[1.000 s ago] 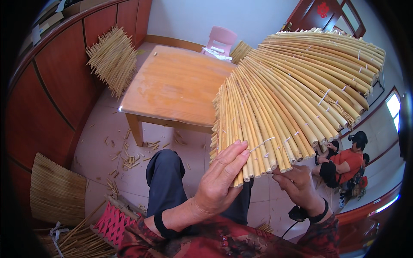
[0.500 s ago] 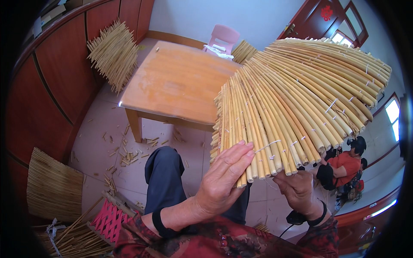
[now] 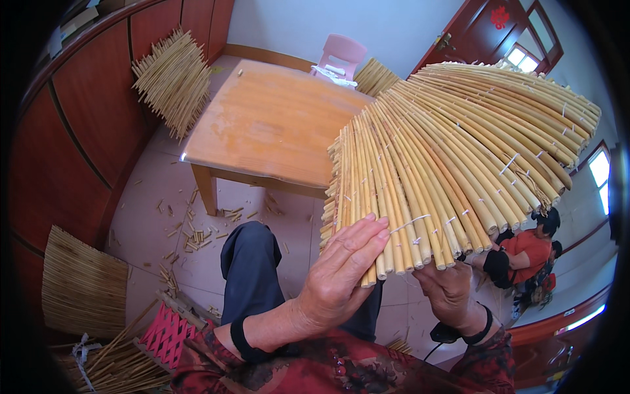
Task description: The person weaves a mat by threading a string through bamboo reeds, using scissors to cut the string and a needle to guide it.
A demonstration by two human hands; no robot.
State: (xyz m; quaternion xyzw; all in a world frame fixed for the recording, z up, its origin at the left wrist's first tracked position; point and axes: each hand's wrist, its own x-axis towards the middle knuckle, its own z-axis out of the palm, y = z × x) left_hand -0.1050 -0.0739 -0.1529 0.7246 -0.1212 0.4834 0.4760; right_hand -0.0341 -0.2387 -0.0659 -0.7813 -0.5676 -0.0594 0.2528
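A large mat of pale yellow reeds (image 3: 426, 177), tied with short white threads, is held up in front of me to the right. Its reeds fan out, and their cut ends point toward me. My left hand (image 3: 338, 266) grips the near left corner, its straight fingers lying on the top reeds and its thumb hidden. Under the near edge, my right hand (image 3: 449, 289) holds the mat from below with bent fingers. Their tips are hidden behind the reeds. A white thread (image 3: 410, 223) runs across the reeds beside my left fingertips.
Beyond the mat stands a wooden table (image 3: 262, 125); a pink chair (image 3: 341, 56) is behind it. Reed bundles lean on the left cabinet (image 3: 85, 98). Short reed offcuts (image 3: 197, 240) litter the floor. A pink-webbed stool (image 3: 164, 335) is at lower left; a person in red (image 3: 525, 253) sits at right.
The mat has shifted very slightly to the right and down at its far end. My right hand has moved a little left beneath the edge. My left hand keeps its place.
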